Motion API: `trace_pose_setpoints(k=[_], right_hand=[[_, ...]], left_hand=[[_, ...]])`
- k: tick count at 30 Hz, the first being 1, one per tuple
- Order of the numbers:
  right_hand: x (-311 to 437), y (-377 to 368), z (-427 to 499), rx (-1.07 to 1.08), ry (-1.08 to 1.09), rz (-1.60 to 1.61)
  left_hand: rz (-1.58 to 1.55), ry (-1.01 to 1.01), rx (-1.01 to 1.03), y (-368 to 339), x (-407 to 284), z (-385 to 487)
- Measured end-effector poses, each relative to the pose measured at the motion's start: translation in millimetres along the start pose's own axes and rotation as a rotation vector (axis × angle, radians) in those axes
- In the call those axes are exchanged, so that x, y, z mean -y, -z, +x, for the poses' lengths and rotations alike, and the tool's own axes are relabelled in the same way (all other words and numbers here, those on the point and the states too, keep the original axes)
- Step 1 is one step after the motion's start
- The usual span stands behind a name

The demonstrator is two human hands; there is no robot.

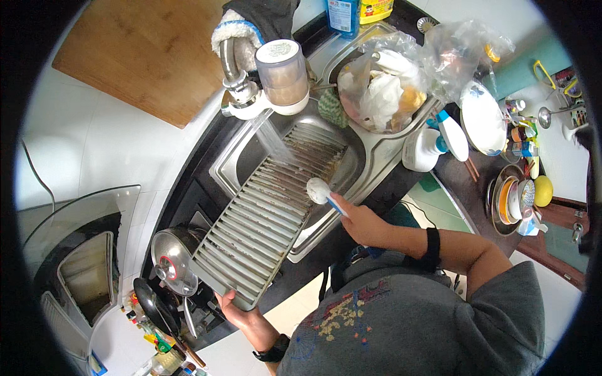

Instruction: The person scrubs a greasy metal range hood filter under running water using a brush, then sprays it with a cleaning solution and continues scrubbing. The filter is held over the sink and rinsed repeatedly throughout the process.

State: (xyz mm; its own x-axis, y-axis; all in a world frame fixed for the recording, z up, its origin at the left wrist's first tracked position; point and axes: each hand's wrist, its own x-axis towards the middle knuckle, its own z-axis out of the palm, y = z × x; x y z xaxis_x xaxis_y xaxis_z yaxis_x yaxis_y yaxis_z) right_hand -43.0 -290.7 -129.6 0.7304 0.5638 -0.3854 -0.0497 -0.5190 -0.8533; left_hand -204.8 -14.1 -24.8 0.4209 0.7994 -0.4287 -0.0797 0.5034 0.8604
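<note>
My left hand [240, 312] grips the near lower end of a slatted metal grille [249, 221], which slants down into the sink basin [249, 143]. Brown grime coats the grille's far half. In my right hand [364, 223] is the blue and white handle of a scrub brush [318, 190]; its head lies over the grille's right side, and its bristles are mostly hidden. Water [275, 138] runs from the faucet [242, 91], fitted with a filter [282, 75], onto the grille's soiled part.
A plastic bag of waste [385, 94] sits at the sink's right. Beside it are a white spray bottle [421, 150], a white oval dish [483, 117] and stacked bowls [508, 199]. A lidded pan [174, 268] and a black wok [153, 301] stand at left. A wooden board [146, 56] leans behind.
</note>
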Motion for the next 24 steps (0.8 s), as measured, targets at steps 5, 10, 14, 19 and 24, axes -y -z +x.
trace_pose_setpoints(k=[5, 10, 14, 19, 24], right_hand=[[-26, 10, 45, -0.14, -0.088, -0.213], [-30, 11, 52, -0.177, -0.059, -0.162], [3, 1, -8, 0.125, 0.006, 0.046], [-14, 4, 35, -0.102, 0.007, -0.254], [-12, 5, 52, -0.197, -0.067, -0.136]], left_hand=[[-0.01, -0.015, 0.068, -3, -1, -3], [-0.019, -0.063, 0.094, -9, -1, -4], [-0.016, -0.062, 0.105, -11, -1, -3], [-0.019, -0.055, 0.092, -13, -2, -4], [0.005, -0.087, 0.084, -12, -2, -4]])
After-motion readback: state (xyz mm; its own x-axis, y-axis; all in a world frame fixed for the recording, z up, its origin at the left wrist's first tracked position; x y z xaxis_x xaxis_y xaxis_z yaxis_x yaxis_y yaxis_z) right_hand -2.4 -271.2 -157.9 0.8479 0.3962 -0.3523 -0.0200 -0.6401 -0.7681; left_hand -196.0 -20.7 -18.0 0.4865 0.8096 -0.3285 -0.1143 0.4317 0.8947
